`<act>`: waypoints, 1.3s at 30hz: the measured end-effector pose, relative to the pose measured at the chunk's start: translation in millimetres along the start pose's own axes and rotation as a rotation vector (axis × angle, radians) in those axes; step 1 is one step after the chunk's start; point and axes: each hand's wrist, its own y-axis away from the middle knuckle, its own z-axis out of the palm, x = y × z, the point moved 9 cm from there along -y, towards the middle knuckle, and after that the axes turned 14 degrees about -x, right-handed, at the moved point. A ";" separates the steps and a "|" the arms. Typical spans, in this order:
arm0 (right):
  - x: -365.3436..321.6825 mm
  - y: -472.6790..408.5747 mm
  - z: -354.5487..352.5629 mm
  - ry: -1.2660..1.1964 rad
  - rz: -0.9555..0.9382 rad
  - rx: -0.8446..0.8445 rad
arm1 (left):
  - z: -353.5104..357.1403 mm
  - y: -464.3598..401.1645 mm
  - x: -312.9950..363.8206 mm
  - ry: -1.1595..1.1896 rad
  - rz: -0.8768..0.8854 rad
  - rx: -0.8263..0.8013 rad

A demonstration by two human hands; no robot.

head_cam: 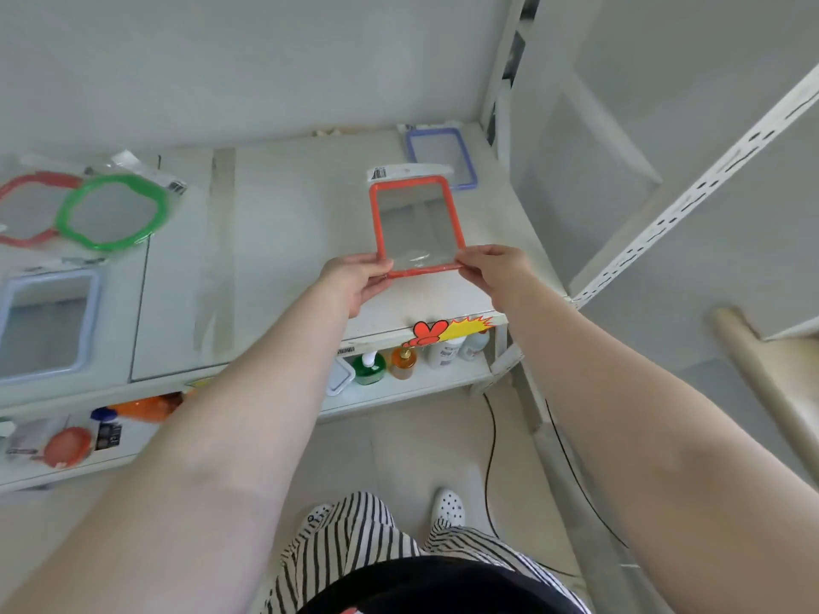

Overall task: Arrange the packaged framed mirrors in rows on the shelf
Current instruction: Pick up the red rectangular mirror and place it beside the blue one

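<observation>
Fingers of my left hand and those of my right hand were closed in a pinch on the two near corners of the orange-framed mirror, which lay on the shelf, probably so that I could square it up. Just beyond it, toward the back corner, sat a blue-framed mirror, partly overlapped by the orange one's header card; the pair seemingly began a row. Well to the left of it lay the green-framed mirror, a red-framed mirror and a pale blue one, not yet aligned.
</observation>
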 end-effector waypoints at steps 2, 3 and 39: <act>-3.6 -10.9 0.7 0.022 0.026 -0.044 | 1.7 -2.2 0.8 0.029 0.037 0.035; -5.5 -15.8 3.6 0.025 0.034 -0.067 | 0.6 -3.2 2.5 0.039 0.052 0.057; -46.5 -247.7 61.2 0.482 -0.168 0.032 | -86.3 -194.5 89.7 -0.216 0.344 0.458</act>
